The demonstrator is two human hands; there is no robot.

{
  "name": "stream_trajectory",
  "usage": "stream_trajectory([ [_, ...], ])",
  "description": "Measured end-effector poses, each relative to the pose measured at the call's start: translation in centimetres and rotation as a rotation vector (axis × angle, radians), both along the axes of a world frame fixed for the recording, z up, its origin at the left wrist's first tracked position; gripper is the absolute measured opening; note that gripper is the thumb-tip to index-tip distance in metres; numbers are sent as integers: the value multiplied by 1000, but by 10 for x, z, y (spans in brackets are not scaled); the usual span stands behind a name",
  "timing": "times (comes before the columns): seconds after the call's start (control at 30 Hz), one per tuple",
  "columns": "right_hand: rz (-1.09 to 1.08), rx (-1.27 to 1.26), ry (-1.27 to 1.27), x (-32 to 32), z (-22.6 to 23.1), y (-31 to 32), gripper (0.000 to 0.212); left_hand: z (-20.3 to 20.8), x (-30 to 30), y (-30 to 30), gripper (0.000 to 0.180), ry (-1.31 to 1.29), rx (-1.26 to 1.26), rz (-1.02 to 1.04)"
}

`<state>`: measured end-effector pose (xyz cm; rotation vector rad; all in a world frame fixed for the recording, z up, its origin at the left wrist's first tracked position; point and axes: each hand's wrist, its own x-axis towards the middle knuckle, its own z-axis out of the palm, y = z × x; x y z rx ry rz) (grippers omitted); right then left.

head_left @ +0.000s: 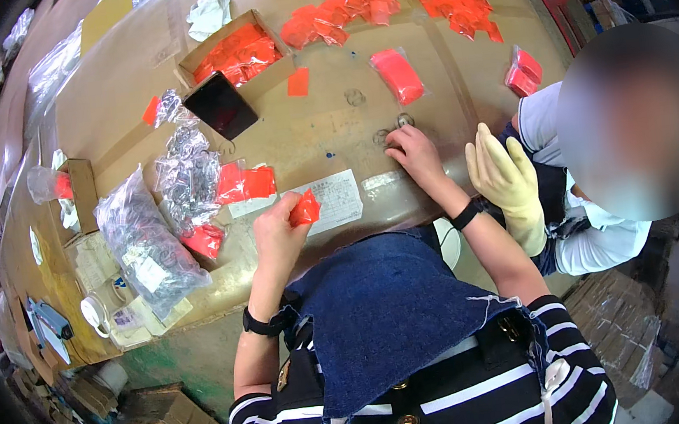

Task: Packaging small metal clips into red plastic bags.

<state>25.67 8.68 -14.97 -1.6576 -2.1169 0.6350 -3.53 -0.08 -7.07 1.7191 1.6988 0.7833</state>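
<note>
My left hand [277,228] is closed on a small red plastic packet [306,208], above the near edge of the table. Farther right, my right hand [417,152] reaches down to the tabletop with its fingertips drawn together. Small round metal pieces [404,120] lie right at those fingertips; whatever is between them is hidden. A printed paper sheet [337,202] lies between my hands. Left of it are flat red packets [245,182], a heap of shiny metal parts [186,168] and a bulging clear bag [148,236] of similar-looking parts.
Beyond stands a cardboard box [190,62] of red packets, a dark tablet-like slab [220,106] leaning against it. More red packets [450,0] and a pink-red bundle [397,76] lie on the table [305,124]. At right a co-worker's gloved hand [510,182] is close to my forearm.
</note>
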Motion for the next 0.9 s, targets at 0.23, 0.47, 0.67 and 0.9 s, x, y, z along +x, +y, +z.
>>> stream_trajectory([
  [0.23,160,170,-212,-6,-7,14,8,3,0,1,16,24,-8,2],
  [0.47,195,86,-316,-14,-8,23,8,9,-1,-1,17,34,-26,25],
  [0.67,-31,11,-9,-12,10,14,8,5,-2,-3,20,35,35,22],
  [0.9,104,91,-144,0,1,9,9,-3,1,3,21,13,23,-3],
])
